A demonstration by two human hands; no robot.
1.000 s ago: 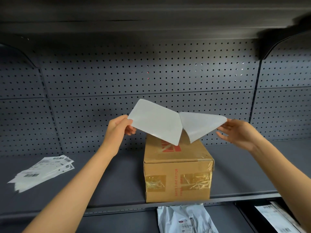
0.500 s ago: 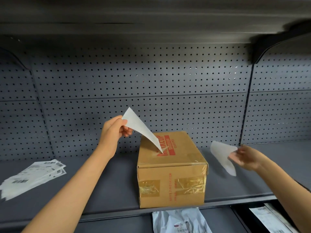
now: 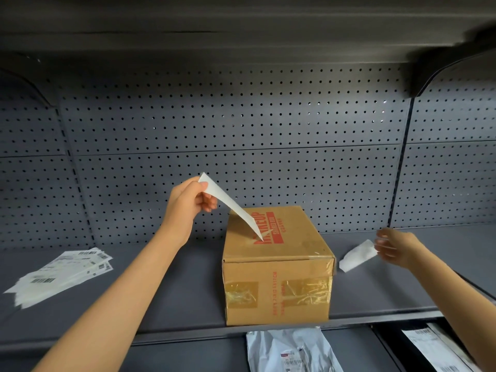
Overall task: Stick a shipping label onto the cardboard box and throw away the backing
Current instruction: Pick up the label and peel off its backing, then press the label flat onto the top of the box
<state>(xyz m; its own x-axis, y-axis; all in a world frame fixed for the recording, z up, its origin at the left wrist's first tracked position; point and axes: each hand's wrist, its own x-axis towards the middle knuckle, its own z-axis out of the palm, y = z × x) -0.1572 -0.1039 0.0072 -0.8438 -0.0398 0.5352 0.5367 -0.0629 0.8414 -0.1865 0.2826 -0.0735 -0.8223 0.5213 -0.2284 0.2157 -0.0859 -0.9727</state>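
I am looking into a dark grey shelf bay with a perforated back panel (image 3: pixel 241 124) and another shelf overhead casting shade across the top. On the far left of the shelf (image 3: pixel 166 299) lies a fanned stack of printed labels (image 3: pixel 64 275), close to the front edge, with bare grey shelf between it and the middle. My left hand (image 3: pixel 188 202) is raised above the shelf, its grip pinched on the top corner of the shipping label (image 3: pixel 230 208), which hangs down as a narrow white strip seen nearly edge-on, its lower tip over the red print on the lid of the cardboard box (image 3: pixel 276 267); I cannot tell whether the tip touches. The box sits upright in the middle, its front face at the shelf's front lip, with clear tape patches on that face. Right of the box, bare shelf runs to the back panel. My right hand (image 3: pixel 397 248) hovers there, blurred, fingers loosely spread beside the curled white backing (image 3: pixel 357 255), which is just off the box's right top corner; I cannot tell whether that grip holds it. Below the lip, a grey mailer bag (image 3: pixel 292 350) and more printed sheets (image 3: pixel 437 347) lie on the lower level.
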